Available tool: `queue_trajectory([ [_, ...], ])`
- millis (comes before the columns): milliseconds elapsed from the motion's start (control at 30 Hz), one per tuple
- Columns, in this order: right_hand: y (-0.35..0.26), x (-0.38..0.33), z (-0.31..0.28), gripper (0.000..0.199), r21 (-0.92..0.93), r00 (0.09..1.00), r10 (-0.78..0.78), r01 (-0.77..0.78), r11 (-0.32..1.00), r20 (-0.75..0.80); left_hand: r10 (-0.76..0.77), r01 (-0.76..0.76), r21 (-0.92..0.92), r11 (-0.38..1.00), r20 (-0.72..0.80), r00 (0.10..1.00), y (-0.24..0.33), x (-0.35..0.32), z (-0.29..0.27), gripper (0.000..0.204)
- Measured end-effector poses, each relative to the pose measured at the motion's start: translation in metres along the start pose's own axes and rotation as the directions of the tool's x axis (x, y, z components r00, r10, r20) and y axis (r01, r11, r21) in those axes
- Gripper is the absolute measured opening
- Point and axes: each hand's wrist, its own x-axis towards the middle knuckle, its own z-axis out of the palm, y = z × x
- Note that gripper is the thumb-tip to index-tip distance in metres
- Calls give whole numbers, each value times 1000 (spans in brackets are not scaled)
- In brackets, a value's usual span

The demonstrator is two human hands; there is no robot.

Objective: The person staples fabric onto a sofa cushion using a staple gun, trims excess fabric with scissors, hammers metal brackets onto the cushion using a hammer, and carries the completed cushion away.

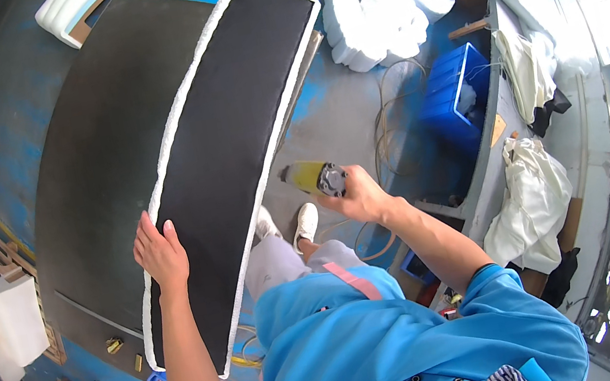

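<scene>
Pressing flat, left hand [161, 252] steadies black panel [225, 155]; right hand [359, 196] grips yellow tool [311, 177]; blue crate [457, 102] near.

1 black cushion panel [233, 154], 1 yellow tool [311, 177], 2 blue crates [451, 95]

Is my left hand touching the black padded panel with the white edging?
Touching. The head view shows the left hand lying flat on the black padded panel, near its white edge.

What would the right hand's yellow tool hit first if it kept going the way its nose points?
Probably the white-edged black panel: the tool in the right hand points left at its near edge, though depth is unclear.
</scene>
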Motion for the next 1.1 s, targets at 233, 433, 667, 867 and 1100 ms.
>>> queue_trajectory([
  [233,-11,35,9,31,-215,999,-42,44,976,13,10,-11,-30,1000,-13,1000,-2,-3,4,53],
  [433,-22,32,10,31,-327,999,-31,26,945,-11,-3,1,-49,999,-35,999,3,-4,1,54],
  [667,-25,27,17,27,-319,999,12,-27,947,-50,8,-10,-56,998,-47,999,5,-7,2,55],
  [867,-22,31,15,26,-374,999,12,-29,927,-47,12,-16,-60,998,-69,998,9,-6,0,54],
  [1100,-29,34,11,26,-480,999,-1,-24,877,-52,15,-18,-53,998,-58,998,13,-6,-1,54],
])
